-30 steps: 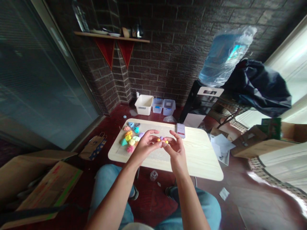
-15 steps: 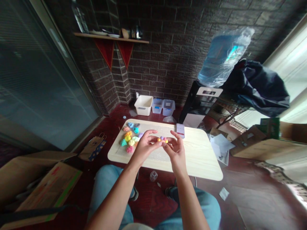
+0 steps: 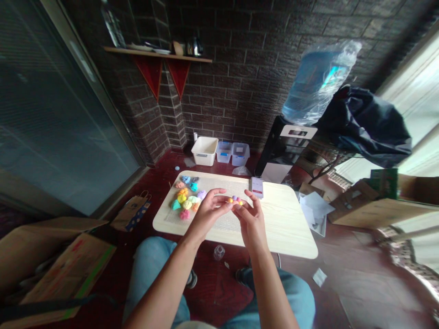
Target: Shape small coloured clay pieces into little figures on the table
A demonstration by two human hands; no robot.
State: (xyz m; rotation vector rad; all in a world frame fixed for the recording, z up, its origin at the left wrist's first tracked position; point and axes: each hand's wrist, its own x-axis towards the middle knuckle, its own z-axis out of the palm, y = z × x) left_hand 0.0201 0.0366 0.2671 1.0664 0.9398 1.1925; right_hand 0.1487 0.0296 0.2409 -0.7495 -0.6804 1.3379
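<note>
Above the low table (image 3: 288, 228), my left hand (image 3: 210, 211) and my right hand (image 3: 251, 214) come together at the fingertips. Both pinch a small row of coloured clay balls (image 3: 235, 199), orange, purple, pink and yellow, which seem joined to each other. The thumbs press from below, while the index fingers are raised and curved. How the balls are fixed together is hidden by the fingers. To the left of my left hand lie several soft lumps of coloured clay (image 3: 187, 205) on a clear textured mat (image 3: 222, 224).
A phone (image 3: 257, 187) lies at the table's back edge. Behind stand a white bin (image 3: 205, 157) and two clear boxes (image 3: 240, 160). The water dispenser (image 3: 286, 144) is at the back right. Cardboard boxes (image 3: 68, 274) flank me, and a clear cup (image 3: 218, 252) is on the floor.
The row of clay balls has shifted slightly to the right and turned a little between my fingertips. Both hands keep their pinch.
</note>
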